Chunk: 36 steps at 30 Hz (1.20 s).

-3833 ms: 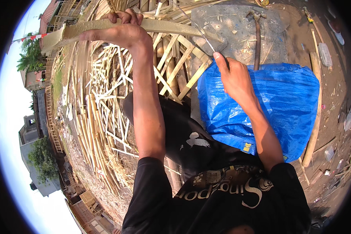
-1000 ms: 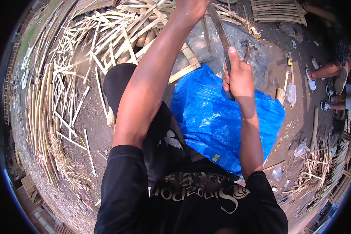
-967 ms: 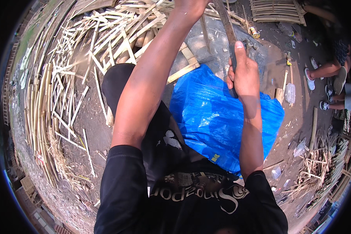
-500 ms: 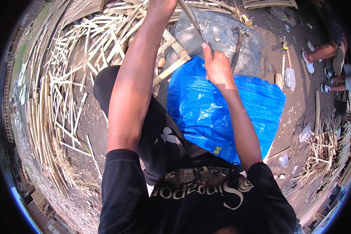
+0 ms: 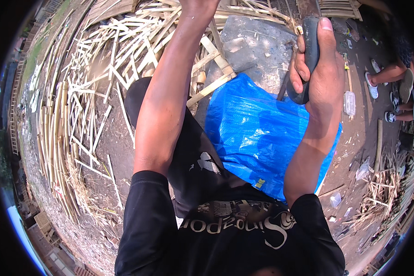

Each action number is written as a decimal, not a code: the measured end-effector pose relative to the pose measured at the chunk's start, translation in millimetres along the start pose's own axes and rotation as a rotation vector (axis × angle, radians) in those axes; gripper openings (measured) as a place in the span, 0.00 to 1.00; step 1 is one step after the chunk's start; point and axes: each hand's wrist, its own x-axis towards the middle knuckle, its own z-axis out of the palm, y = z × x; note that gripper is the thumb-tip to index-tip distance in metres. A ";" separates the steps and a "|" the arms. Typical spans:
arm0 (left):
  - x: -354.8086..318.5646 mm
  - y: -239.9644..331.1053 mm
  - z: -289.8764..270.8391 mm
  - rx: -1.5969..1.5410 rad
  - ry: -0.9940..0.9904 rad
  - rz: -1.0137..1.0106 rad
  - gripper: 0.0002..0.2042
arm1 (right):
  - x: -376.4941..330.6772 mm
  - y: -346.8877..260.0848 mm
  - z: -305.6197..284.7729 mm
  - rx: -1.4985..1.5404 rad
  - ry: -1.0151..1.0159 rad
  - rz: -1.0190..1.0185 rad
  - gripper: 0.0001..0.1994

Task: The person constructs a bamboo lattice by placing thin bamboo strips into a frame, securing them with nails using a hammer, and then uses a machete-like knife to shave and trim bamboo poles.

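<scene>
My right hand [image 5: 324,69] is raised at the upper right, its fingers wrapped round the thick black handle of a machete [image 5: 312,46]. The thumb lies along the handle, and the brownish blade runs out of the top edge. My left hand [image 5: 198,7] is at the top edge with its fingers cut off from view. Just beside its wrist a narrow greyish bamboo strip [image 5: 217,37] slants down. A blue tarp sheet [image 5: 248,129] covers my lap on the right. Beyond it is a flat grey slab [image 5: 244,39].
Split bamboo strips [image 5: 129,41] lie heaped at the far left, with a bundle of bamboo poles [image 5: 55,147] nearer. More bamboo pieces [image 5: 386,184] are piled at right. A clear plastic container [image 5: 349,102] lies on the dirt. Other people's legs and shoes [image 5: 371,86] are at far right.
My right hand has risen and moved right with the machete, coming closer to view and away from the left hand. The left hand has shifted slightly right.
</scene>
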 end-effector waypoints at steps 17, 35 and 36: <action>-7.1 28.7 21.3 -0.053 -0.008 -0.083 0.41 | 3.5 50.3 23.3 -0.128 -0.014 0.016 0.35; 1.3 -6.8 14.9 -0.049 0.046 -0.010 0.36 | 19.2 137.3 19.4 0.113 -0.283 0.486 0.28; 1.1 -5.0 12.9 -0.030 0.036 -0.030 0.36 | 19.5 128.3 21.8 0.179 -0.256 0.512 0.28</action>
